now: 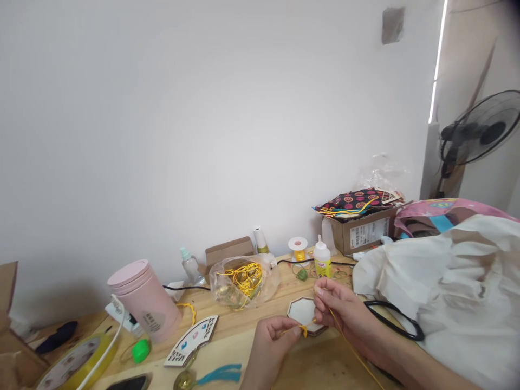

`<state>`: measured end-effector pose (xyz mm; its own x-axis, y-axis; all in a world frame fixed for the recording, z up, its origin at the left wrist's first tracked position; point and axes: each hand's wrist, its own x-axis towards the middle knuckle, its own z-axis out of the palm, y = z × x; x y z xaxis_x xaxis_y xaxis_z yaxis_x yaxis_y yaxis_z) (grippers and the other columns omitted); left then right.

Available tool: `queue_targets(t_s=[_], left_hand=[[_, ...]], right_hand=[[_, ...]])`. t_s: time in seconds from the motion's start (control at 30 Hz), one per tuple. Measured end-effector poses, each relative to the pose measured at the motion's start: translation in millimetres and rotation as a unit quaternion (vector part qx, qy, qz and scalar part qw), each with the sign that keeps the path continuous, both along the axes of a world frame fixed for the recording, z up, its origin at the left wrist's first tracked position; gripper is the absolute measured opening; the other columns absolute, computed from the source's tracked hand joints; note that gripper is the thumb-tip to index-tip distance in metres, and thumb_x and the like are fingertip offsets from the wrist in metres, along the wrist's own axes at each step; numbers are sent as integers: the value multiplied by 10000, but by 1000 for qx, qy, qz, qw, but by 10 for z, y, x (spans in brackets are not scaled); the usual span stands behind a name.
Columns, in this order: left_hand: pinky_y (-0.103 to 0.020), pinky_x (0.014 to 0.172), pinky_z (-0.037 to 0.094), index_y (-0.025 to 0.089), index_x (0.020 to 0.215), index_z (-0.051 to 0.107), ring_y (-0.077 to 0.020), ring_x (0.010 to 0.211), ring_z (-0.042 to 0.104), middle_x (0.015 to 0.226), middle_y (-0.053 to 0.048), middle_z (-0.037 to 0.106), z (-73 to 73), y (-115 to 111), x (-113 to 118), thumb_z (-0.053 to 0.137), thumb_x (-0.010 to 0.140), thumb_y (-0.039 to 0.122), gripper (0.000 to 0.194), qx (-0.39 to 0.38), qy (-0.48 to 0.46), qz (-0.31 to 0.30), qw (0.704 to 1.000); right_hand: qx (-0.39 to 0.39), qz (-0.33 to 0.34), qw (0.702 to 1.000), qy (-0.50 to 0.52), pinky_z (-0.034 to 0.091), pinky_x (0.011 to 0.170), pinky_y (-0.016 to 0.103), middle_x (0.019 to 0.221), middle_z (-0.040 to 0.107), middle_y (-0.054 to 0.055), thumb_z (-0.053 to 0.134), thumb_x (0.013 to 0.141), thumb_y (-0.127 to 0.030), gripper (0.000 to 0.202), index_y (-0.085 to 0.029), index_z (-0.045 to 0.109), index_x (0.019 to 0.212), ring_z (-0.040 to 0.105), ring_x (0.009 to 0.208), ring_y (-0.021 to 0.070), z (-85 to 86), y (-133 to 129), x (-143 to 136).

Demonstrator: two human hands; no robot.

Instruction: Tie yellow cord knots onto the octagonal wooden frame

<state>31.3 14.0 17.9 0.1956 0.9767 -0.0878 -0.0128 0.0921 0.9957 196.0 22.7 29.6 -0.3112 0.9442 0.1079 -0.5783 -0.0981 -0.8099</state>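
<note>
Pinched between the fingers of my left hand (273, 344) is a yellow cord with a small knot (304, 330) at the fingertips. My right hand (339, 306) is closed on the same yellow cord (350, 346), whose tail hangs down toward the lower right. A short stretch of cord seems to run between the two hands. Just behind them, an octagonal white piece with a dark rim (299, 308) lies on the table, partly hidden by my fingers. To the left are a fan-shaped cut-out card (192, 340) and a blue tassel (219, 374).
A glue bottle (323, 261), a thread spool (298, 250) and a plastic bag of yellow cord (244, 281) stand behind. Pink canister (142, 298), tape roll (75, 363) and phone (130, 382) are at left. A cardboard box (361, 230) and white cloth (447, 271) occupy the right.
</note>
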Motion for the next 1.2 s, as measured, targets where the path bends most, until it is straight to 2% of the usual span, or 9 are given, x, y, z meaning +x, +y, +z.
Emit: queue_targets(t_s=[0.2, 0.47, 0.63, 0.77, 0.83, 0.93, 1.03, 1.2], left_hand=[[-237, 594, 384, 97, 622, 673, -155, 595, 537, 620, -64, 658, -73, 35, -26, 692, 510, 368, 294, 5, 44, 1, 999], [-197, 494, 316, 90, 546, 641, -101, 474, 451, 485, -17, 586, 5, -2, 9, 691, 504, 351, 269, 13, 34, 10, 999], [-189, 495, 331, 100, 582, 637, -108, 504, 473, 522, -13, 590, 9, -11, 7, 661, 549, 397, 300, 39, 46, 9, 998], [-182, 474, 348, 120, 753, 660, -102, 491, 495, 615, -32, 644, -14, -13, 16, 660, 561, 401, 341, 32, 40, -1, 999], [-198, 522, 388, 132, 787, 669, -127, 562, 538, 697, -54, 668, -17, -24, 30, 670, 553, 388, 347, 35, 30, -7, 999], [-233, 603, 421, 134, 735, 688, -168, 659, 570, 745, -76, 682, -4, -51, 57, 672, 557, 366, 293, 37, 23, -21, 999], [-234, 591, 421, 130, 674, 695, -169, 627, 568, 682, -74, 684, 19, -76, 77, 669, 565, 335, 234, 38, 37, -39, 998], [-223, 568, 406, 121, 644, 693, -157, 595, 545, 628, -64, 671, 54, -79, 69, 666, 564, 330, 226, 39, 67, -32, 996]], right_hand=[[-16, 4, 1000, -4, 402, 535, 222, 556, 474, -65, 611, 707, -384, 287, -173, 417, 708, 477, 497, 82, 14, -8, 6], [-25, 77, 997, 13, 358, 477, 202, 504, 456, -67, 667, 655, -380, 330, -167, 418, 698, 461, 447, 80, 59, -94, -51], [-54, 49, 995, 62, 416, 539, 204, 555, 463, -65, 664, 676, -324, 281, -172, 428, 679, 482, 517, 78, 81, -86, -16], [-89, 40, 992, 81, 445, 572, 190, 580, 475, -63, 662, 688, -276, 242, -177, 442, 695, 501, 550, 69, 40, -38, 24], [-104, 37, 990, 91, 453, 578, 185, 589, 480, -63, 667, 685, -257, 234, -179, 447, 702, 507, 551, 64, 13, -15, 36], [-117, 39, 988, 98, 460, 567, 178, 584, 492, -58, 672, 680, -238, 235, -173, 447, 692, 515, 546, 65, -9, -5, 35], [-122, 45, 987, 95, 459, 545, 168, 573, 503, -48, 664, 689, -220, 229, -163, 443, 674, 518, 539, 65, -12, -12, 19], [-134, 40, 986, 89, 475, 549, 183, 581, 500, -48, 637, 716, -195, 191, -158, 451, 694, 519, 533, 63, -46, 5, 20]])
